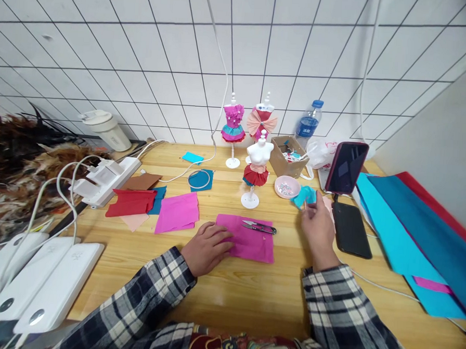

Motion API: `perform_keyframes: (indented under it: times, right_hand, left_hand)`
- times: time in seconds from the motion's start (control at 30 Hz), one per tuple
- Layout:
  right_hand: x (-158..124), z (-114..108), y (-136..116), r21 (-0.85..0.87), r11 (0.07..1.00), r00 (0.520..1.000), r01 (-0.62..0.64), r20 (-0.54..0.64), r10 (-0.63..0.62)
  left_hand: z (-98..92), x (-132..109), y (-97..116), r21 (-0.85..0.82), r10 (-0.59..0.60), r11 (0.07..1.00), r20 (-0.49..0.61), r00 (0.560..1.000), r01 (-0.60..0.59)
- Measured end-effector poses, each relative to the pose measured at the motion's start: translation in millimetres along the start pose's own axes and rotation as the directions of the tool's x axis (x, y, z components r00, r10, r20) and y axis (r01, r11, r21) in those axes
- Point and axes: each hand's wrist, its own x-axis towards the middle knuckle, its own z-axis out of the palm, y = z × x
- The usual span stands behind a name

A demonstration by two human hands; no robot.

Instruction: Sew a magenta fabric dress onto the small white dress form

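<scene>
L hand (208, 247) on magenta sheet (248, 251), R hand (319, 226) at turquoise pc (304, 195)

L hand lies palm-down over sheet's L end, fingers flat & close together, pinching nothing; prob. steadying it vs. counter (226, 294). Snips (259, 227) lie atop same sheet, btwn hands, likely for easy reach w/ either. Turquoise pc is just beside bead dish (287, 196); R fingers curl in at it, but can't tell if pinching or just touching. Dish walls presumably stop small bits (286, 189) rolling off. Front dress form (259, 152) stands upright behind sheet, prob. set there to leave working space.
</scene>
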Motion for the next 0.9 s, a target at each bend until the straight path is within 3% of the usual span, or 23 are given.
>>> perform_keyframes:
  times: [0.07, 0.1, 0.13, 0.2, 0.23, 0.27, 0.47, 0.57, 0.63, 0.77, 0.9]
  right_hand:
    - [-11.2, -5.1, -7.5, -0.132, 0.982, 0.991, 0.134, 0.018, -0.133]
    - [-18.0, -5.8, -14.0, -0.134, 0.96, 0.967, 0.248, 0.093, -0.237]
    - [-24.6, -5.4, -20.8, -0.095, 0.92, 0.91, 0.381, 0.216, -0.355]
    - [-34.7, -2.3, -31.4, 0.016, 0.83, 0.747, 0.558, 0.426, -0.51]
    - [-37.4, -0.3, -33.8, 0.052, 0.804, 0.689, 0.592, 0.485, -0.538]
    - [-38.4, 1.5, -34.0, 0.066, 0.801, 0.669, 0.596, 0.511, -0.54]
    - [-30.4, 5.1, -22.7, 0.199, 0.901, 0.767, 0.386, 0.474, -0.433]
    - [-37.5, 8.0, -37.4, 0.22, 0.896, 0.79, 0.385, 0.424, -0.443]
    - [-45.9, 12.6, -52.4, 0.171, 0.886, 0.787, 0.432, 0.409, -0.462]
    - [-54.4, 18.1, -66.4, 0.131, 0.832, 0.684, 0.54, 0.507, -0.524]
    - [-52.1, 1.8, -49.8, 0.159, 0.825, 0.703, 0.542, 0.452, -0.549]
  left_hand:
    - [1.3, -1.5, -0.7, -0.013, 0.042, 0.999, -0.01, 0.999, -0.043]
    - [1.6, -2.0, -1.2, -0.016, 0.056, 0.998, -0.003, 0.998, -0.056]
    - [1.6, -2.3, -1.6, -0.018, 0.062, 0.998, 0.009, 0.998, -0.061]
    - [0.9, -2.1, -2.3, -0.021, 0.055, 0.998, 0.049, 0.997, -0.055]
    - [0.3, -1.7, -2.4, -0.025, 0.05, 0.999, 0.07, 0.996, -0.049]
    - [-0.5, -1.2, -2.4, -0.029, 0.044, 0.999, 0.09, 0.995, -0.041]
    - [-5.7, 2.7, -0.2, -0.046, 0.027, 0.999, 0.114, 0.993, -0.022]
    - [-8.5, 4.9, 0.6, -0.052, 0.036, 0.998, 0.122, 0.992, -0.03]
    - [-9.5, 5.9, 0.6, -0.049, 0.044, 0.998, 0.123, 0.991, -0.039]
    - [-7.1, 5.0, 0.5, -0.041, 0.055, 0.998, 0.113, 0.992, -0.05]
    - [-4.2, 2.1, 2.0, -0.028, 0.024, 0.999, 0.061, 0.998, -0.022]
